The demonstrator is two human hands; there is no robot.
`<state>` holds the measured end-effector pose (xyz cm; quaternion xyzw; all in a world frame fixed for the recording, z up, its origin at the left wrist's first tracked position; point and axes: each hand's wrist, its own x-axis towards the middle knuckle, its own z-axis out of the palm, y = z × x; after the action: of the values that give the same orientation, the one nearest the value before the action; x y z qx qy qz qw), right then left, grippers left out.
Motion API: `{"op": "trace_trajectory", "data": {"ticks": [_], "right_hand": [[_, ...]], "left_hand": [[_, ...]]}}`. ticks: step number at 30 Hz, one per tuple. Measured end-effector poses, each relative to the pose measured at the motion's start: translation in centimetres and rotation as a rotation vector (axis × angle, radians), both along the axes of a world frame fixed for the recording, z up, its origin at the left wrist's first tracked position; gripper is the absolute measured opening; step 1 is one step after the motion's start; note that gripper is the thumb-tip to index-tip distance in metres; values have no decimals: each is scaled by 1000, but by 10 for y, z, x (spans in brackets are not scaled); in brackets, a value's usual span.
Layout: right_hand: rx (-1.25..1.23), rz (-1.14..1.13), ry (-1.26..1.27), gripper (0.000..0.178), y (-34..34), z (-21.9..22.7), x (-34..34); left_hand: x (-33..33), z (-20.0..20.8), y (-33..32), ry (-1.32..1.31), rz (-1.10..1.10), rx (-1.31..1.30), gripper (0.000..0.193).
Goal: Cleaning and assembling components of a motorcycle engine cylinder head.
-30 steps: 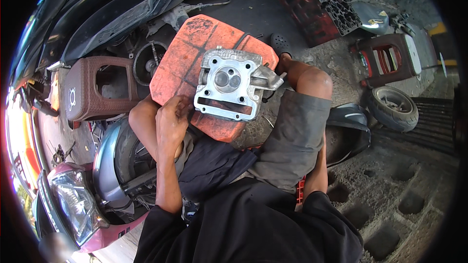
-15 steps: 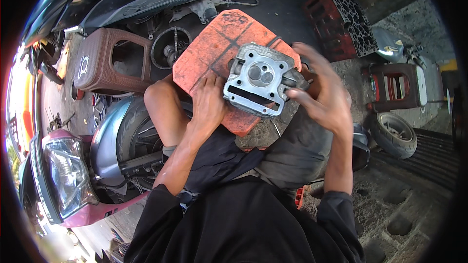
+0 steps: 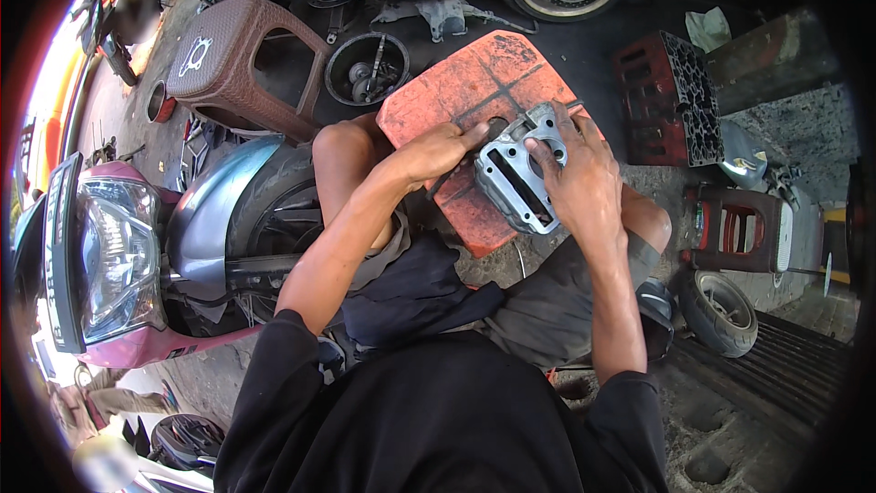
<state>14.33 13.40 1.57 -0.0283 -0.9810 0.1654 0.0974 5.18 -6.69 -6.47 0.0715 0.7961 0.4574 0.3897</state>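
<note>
A silver engine cylinder head (image 3: 522, 162) rests tilted over the orange plastic stool top (image 3: 438, 87), which is scuffed and stained dark. Its long slot runs diagonally toward me. My left hand (image 3: 433, 153) grips the upper left side of the part, thumb and fingers closed at its edge. Across the right side lies my right hand (image 3: 586, 169), its fingers curled over the far edge and its thumb on the flat face. Those fingers hide much of the round chamber.
A bowl of metal parts (image 3: 367, 68) sits beyond my left knee, beside a brown stool (image 3: 228, 55). Motorcycles (image 3: 119, 256) stand left and far. At right are a red crate (image 3: 666, 96), a brown-red stool (image 3: 737, 228) and a small wheel (image 3: 719, 315).
My right hand, lifted and blurred before, has come down onto the cylinder head. The part has turned clockwise and tilted. My left hand has shifted to its upper left side.
</note>
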Motion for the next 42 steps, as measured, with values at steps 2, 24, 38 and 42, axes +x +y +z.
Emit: {"op": "trace_trajectory", "data": {"ticks": [2, 24, 38, 42], "right_hand": [[-27, -50, 23, 59, -7, -3, 2], [-391, 654, -1237, 79, 98, -31, -180], [-32, 797, -1409, 71, 47, -3, -193], [52, 816, -1509, 69, 40, -11, -202]], "left_hand": [[3, -1, 2, -73, 156, 309, 72], [-29, 14, -7, -467, -77, 382, 37], [-21, 14, -5, -338, 83, 190, 37], [-24, 19, -3, -295, -29, 232, 38]]}}
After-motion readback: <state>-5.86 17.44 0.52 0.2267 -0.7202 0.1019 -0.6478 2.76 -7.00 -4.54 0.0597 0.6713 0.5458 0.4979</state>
